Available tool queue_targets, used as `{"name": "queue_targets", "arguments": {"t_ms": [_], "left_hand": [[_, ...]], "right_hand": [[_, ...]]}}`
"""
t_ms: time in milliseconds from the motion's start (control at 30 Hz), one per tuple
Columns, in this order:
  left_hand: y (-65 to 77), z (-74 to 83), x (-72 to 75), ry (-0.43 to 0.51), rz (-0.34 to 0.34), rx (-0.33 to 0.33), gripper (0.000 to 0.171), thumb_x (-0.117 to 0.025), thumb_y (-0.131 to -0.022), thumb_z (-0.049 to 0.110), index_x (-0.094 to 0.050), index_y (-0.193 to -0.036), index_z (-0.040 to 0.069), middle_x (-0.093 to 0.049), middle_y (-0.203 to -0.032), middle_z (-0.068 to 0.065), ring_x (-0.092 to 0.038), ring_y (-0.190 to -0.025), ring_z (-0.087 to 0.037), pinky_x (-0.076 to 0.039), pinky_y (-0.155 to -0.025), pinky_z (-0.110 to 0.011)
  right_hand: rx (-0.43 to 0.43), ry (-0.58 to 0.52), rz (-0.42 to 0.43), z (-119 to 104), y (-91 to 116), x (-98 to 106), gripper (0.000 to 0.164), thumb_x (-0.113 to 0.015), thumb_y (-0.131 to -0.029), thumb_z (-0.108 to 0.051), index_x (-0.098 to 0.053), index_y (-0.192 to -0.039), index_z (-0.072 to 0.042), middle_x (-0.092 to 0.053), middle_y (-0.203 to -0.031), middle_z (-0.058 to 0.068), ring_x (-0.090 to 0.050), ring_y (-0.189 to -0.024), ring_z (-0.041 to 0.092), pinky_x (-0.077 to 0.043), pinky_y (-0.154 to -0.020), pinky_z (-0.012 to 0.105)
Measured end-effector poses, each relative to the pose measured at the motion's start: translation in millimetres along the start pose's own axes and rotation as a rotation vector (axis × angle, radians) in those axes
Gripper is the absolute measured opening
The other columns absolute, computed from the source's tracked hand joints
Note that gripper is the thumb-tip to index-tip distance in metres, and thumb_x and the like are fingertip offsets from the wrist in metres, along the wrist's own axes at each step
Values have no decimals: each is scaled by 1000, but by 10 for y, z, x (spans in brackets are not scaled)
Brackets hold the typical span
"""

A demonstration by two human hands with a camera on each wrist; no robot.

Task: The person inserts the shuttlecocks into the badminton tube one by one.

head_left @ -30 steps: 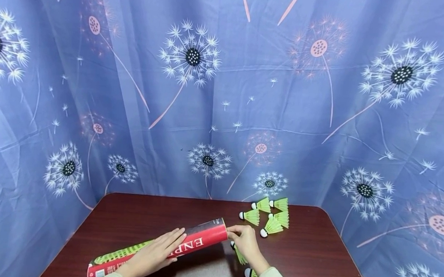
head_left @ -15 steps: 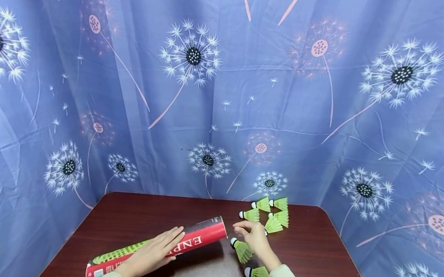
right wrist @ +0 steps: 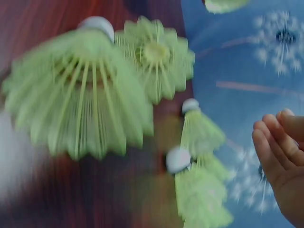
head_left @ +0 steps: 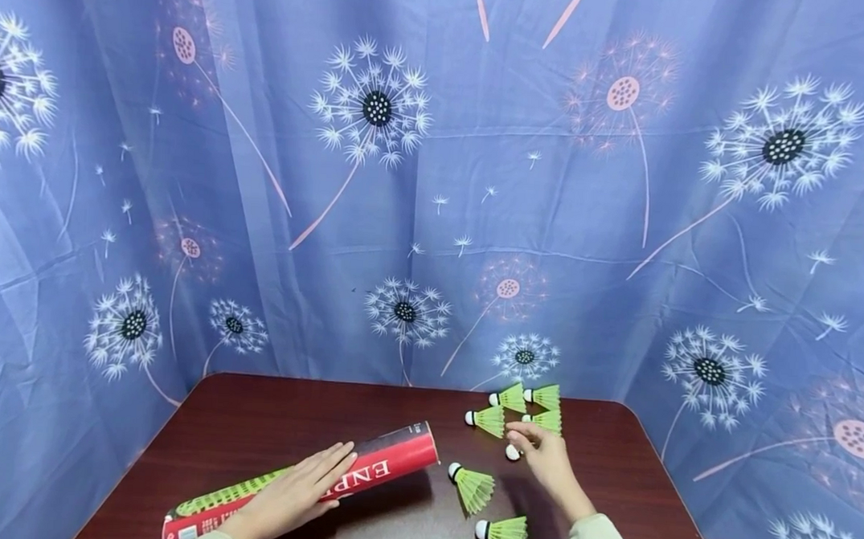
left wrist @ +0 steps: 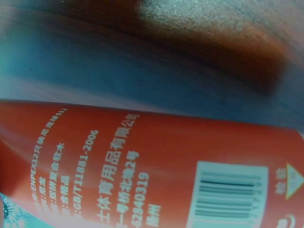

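Note:
My left hand (head_left: 299, 485) holds a red and black shuttlecock tube (head_left: 387, 460) from above, with fingers laid across it and the thumb on the near side. The tube slants up toward the right; its red printed wall (left wrist: 161, 137) fills the lower left wrist view. My right hand (head_left: 547, 459) hovers by the back group, fingers loosely bent and nothing seen in them. Its fingertips are close to a green shuttlecock (head_left: 513, 451), mostly hidden, with its white cork showing. In the right wrist view the fingers (right wrist: 266, 147) appear at the right edge.
Two green shuttlecocks, a middle one (head_left: 471, 487) and a nearer one (head_left: 503, 536), lie between tube and right arm. Several more, including a left one (head_left: 486, 420), are grouped at the dark wooden table's (head_left: 281, 416) back edge. A blue dandelion-patterned curtain (head_left: 436, 181) hangs behind.
My right hand has drawn away from the tube's right end and moved right to the back group. The two nearer shuttlecocks are now uncovered. The left hand and tube have barely shifted.

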State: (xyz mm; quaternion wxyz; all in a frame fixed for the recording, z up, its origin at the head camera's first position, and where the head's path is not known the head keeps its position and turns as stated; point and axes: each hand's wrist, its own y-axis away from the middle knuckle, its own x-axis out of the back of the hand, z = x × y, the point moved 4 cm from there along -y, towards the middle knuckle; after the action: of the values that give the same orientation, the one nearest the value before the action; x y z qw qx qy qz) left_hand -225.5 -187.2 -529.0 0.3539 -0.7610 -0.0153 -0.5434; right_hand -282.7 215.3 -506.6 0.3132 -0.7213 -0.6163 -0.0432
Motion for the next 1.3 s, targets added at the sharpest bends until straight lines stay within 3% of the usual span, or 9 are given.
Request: {"name": "queue_targets", "arguments": {"t_ms": [200,333,467,633,767,933,1133,1300], "left_hand": [[8,3,2,4,-5,0,84,-81,-75,28,-42,-144,1,-44,-145,-18,-49,-127,-30,-11,-116,-21],[9,5,20,-10,-1,2,82,-81,-76,29,-43,-143,1,-45,-144,-17,-50,-126,-30,-12,-116,-21],[8,4,28,-13,0,0,76,-76,-82,32,-43,-143,2,-45,-144,-17,-50,-126,-30,-13,-116,-21],[8,4,21,-20,-6,0,77,-75,-82,34,-42,-144,2,-45,-145,-16,-50,-126,-29,-22,-115,-23],[9,7,21,8,1,0,82,-80,-77,30,-42,-144,2,-45,-144,-16,-50,-126,-29,-19,-115,-22],[5,5,13,22,-7,3,84,-82,-75,28,-42,-144,2,-45,-144,-16,-50,-126,-29,-13,-116,-20],[-5,10,19,11,-15,3,86,-83,-73,27,-42,-144,2,-45,-144,-17,-49,-126,-29,-10,-116,-20],[0,4,22,10,-13,0,83,-81,-76,28,-42,-144,1,-45,-144,-17,-49,-126,-29,-11,-116,-20]], "right_hand": [[44,31,120,307,-19,271,16,-69,-83,6,-73,-98,4,-72,-90,16,-65,-75,3,-51,-61,14],[56,61,147,445,6,347,18,-69,-82,8,-71,-99,5,-72,-94,18,-65,-79,3,-48,-63,8],[36,111,132,540,41,367,22,-68,-83,7,-69,-105,6,-71,-97,19,-68,-84,15,-49,-67,11],[-17,168,80,645,87,354,30,-68,-84,7,-66,-114,8,-69,-105,21,-67,-95,34,-56,-76,26],[-63,164,35,714,105,325,34,-67,-85,5,-62,-118,10,-66,-111,24,-65,-100,38,-56,-81,35],[-100,166,7,745,104,298,37,-67,-85,6,-60,-121,11,-64,-113,27,-64,-100,40,-56,-80,36],[-134,246,59,761,95,291,24,-69,-84,1,-69,-107,6,-70,-103,20,-67,-94,32,-54,-77,35],[-164,284,101,754,105,288,11,-73,-82,-4,-74,-92,0,-72,-88,14,-67,-78,23,-51,-69,32]]}}
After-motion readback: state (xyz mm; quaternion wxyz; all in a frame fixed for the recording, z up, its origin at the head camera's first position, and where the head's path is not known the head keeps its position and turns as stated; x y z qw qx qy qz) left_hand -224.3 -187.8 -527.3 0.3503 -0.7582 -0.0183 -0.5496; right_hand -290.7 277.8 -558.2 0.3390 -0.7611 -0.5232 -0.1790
